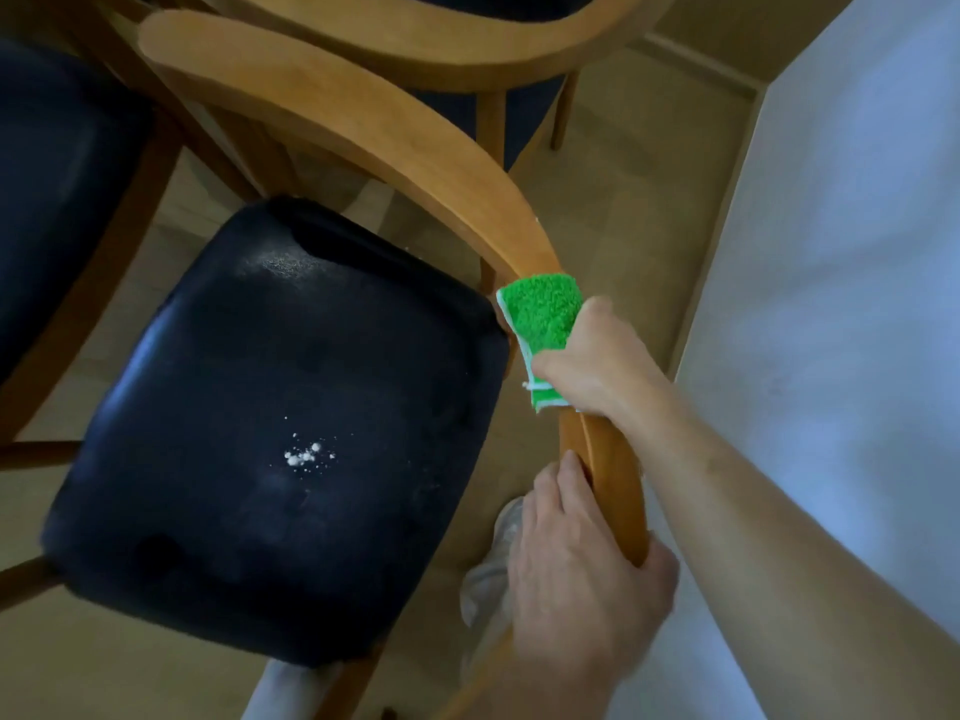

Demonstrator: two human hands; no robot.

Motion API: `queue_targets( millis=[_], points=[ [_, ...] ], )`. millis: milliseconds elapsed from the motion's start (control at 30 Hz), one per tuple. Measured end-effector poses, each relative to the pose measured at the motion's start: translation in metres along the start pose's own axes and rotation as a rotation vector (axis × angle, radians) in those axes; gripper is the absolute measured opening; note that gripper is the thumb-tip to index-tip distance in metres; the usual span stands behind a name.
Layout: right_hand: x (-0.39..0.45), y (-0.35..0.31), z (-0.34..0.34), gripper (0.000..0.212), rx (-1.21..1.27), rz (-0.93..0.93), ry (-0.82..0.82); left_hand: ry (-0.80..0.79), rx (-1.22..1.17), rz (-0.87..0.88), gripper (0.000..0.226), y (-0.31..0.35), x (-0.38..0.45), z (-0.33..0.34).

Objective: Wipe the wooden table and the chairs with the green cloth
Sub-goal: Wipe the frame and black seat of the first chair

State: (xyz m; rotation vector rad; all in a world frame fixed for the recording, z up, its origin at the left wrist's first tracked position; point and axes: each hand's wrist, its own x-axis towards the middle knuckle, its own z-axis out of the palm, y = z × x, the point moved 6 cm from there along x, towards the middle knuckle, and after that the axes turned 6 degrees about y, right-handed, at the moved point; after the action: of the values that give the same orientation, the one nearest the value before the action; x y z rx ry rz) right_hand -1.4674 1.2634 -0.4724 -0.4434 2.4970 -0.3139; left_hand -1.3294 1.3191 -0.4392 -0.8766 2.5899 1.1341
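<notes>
My right hand (597, 366) grips the soft green cloth (540, 317), fingers wrapped round the stiff chair rail (363, 127); my left hand (576, 553) curls round its end; folded, the cloth should slide easily.

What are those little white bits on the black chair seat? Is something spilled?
Yes. A small cluster of white crumbs or specks lies on the dark seat. The right hand holds the green cloth on the curved chair back, not on the seat; the left hand grips its end.
</notes>
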Motion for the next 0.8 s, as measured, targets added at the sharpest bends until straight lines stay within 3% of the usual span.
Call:
queue_targets(
  millis=[33, 67, 100, 167, 233, 467, 600, 800],
  points=[
    [-0.008, 0.007, 0.0, 0.043, 0.001, 0.031, -0.048, 0.056, 0.003, 0.029, 0.087, -0.01, -0.01, 0.003],
    [-0.017, 0.014, 0.001, 0.042, 0.001, 0.062, -0.096, 0.038, -0.087, -0.214, 0.084, -0.018, -0.004, -0.002],
    [-0.026, 0.02, 0.002, 0.042, -0.001, 0.092, -0.135, 0.047, -0.149, -0.339, 0.08, -0.028, -0.009, 0.002],
    [-0.039, 0.03, 0.005, 0.043, -0.011, 0.131, -0.175, 0.177, -0.18, -0.239, 0.071, -0.015, -0.003, -0.003],
    [-0.044, 0.032, 0.006, 0.044, -0.025, 0.131, -0.173, 0.177, -0.22, -0.269, 0.068, -0.011, -0.001, -0.003],
    [0.002, -0.004, 0.001, 0.041, -0.08, -0.014, -0.029, 0.078, -0.239, -0.367, 0.094, -0.021, 0.001, 0.002],
    [0.036, -0.039, -0.002, 0.049, -0.033, -0.144, 0.061, 0.03, -0.195, -0.37, 0.09, -0.02, 0.001, -0.001],
    [0.042, -0.042, -0.006, 0.057, 0.055, -0.233, -0.012, 0.011, -0.167, -0.402, 0.081, -0.016, -0.004, -0.001]
  ],
)
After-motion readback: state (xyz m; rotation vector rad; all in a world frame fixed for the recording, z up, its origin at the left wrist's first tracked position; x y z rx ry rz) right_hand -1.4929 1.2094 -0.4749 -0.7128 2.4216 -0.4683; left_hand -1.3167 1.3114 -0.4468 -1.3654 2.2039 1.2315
